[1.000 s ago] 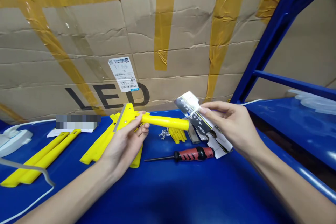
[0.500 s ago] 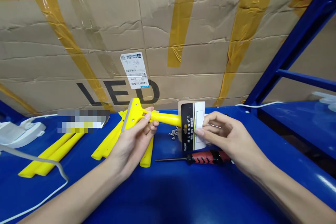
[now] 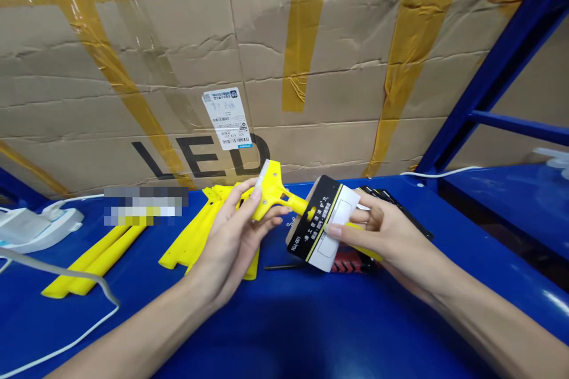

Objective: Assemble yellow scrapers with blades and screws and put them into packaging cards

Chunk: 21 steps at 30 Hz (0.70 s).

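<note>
My left hand [image 3: 235, 219] grips a yellow scraper [image 3: 272, 189] by its head, fingers round the blade end. The blade edge faces up and left. My right hand [image 3: 395, 234] pinches a black-and-white packaging card [image 3: 317, 222], thumb on its printed face. The scraper's handle runs behind or through the card, and its yellow end shows on the right beneath my fingers. Below the card lies a screwdriver [image 3: 353, 262] with a red and black handle, partly covered. Behind my left hand, several yellow scraper handles [image 3: 191, 237] lie in a pile.
At left, two yellow handles [image 3: 95, 260] extend from a blurred-out patch. A white power strip [image 3: 57, 228] and a cable [image 3: 100, 278] lie beside them. More black packaging [image 3: 395, 207] is behind my right hand. A large taped carton [image 3: 347, 89] backs the blue surface [image 3: 267, 325].
The card has slid along the scraper's handle towards the head and tilted. The handle's end now shows past it on the right. The scraper head has moved right with my left hand.
</note>
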Each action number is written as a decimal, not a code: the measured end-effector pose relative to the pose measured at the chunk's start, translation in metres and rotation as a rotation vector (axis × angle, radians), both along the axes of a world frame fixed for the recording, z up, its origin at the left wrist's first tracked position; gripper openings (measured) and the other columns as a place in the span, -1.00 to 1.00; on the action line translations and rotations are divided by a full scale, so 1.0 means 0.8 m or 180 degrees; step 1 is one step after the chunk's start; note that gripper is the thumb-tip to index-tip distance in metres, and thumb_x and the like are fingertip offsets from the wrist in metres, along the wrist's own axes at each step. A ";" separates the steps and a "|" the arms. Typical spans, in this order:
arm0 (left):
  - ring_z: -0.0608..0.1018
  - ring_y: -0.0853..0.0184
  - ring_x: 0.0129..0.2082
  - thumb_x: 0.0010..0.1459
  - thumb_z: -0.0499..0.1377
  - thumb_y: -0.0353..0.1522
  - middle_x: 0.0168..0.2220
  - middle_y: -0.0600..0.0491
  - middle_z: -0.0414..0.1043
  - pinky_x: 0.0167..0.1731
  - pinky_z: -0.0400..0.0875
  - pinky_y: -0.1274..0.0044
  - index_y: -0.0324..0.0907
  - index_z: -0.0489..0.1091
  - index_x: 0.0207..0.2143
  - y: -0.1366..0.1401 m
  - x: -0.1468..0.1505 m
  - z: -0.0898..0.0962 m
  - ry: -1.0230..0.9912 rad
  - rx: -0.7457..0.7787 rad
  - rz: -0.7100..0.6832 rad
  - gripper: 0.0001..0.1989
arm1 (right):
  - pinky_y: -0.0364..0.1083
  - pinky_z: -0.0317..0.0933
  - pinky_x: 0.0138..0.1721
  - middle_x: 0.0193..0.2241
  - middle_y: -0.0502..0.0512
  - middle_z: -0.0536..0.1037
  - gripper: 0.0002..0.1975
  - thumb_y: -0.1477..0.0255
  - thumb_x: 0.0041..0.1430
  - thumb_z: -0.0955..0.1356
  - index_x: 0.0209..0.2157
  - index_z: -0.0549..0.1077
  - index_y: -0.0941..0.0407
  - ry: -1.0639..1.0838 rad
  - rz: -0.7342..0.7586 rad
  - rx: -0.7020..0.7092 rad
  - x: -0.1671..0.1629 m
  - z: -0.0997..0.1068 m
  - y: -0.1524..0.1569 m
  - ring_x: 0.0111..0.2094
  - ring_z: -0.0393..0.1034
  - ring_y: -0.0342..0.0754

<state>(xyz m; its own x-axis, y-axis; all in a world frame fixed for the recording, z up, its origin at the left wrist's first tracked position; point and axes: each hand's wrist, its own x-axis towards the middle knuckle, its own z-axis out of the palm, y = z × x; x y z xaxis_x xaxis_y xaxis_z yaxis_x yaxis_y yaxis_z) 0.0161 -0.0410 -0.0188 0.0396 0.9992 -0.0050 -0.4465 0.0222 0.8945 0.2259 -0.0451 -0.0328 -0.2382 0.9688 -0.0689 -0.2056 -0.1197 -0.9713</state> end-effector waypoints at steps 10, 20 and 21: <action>0.57 0.19 0.02 0.19 0.32 -0.32 0.00 -0.07 0.59 0.04 0.41 0.43 -0.14 0.59 -0.04 0.008 -0.015 0.011 0.0614 -0.0064 -0.0603 -0.72 | -0.13 0.40 -0.49 -0.40 0.03 0.65 -0.54 0.40 -0.11 0.59 -0.15 0.45 0.07 -0.0461 0.0359 -0.0014 -0.018 0.029 0.007 -0.48 0.54 -0.04; 0.62 0.12 -0.16 0.39 -0.02 -0.14 -0.24 -0.19 0.60 0.02 0.42 0.26 -0.24 0.39 0.05 0.009 -0.023 0.003 -0.0366 -0.0633 -0.1396 -0.58 | -0.12 0.42 -0.25 -0.31 0.01 0.63 -0.66 0.51 -0.11 0.56 -0.30 0.44 0.10 0.0481 -0.0098 0.0534 -0.088 0.075 0.047 -0.29 0.55 -0.09; 0.62 0.16 -0.26 0.39 -0.04 -0.12 -0.31 -0.16 0.58 -0.06 0.45 0.29 -0.22 0.38 0.01 0.006 -0.025 0.005 -0.0336 -0.0648 -0.1425 -0.58 | -0.09 0.42 -0.20 -0.28 0.02 0.63 -0.65 0.51 -0.12 0.57 -0.29 0.44 0.10 0.0515 -0.0150 0.0583 -0.091 0.076 0.052 -0.26 0.56 -0.07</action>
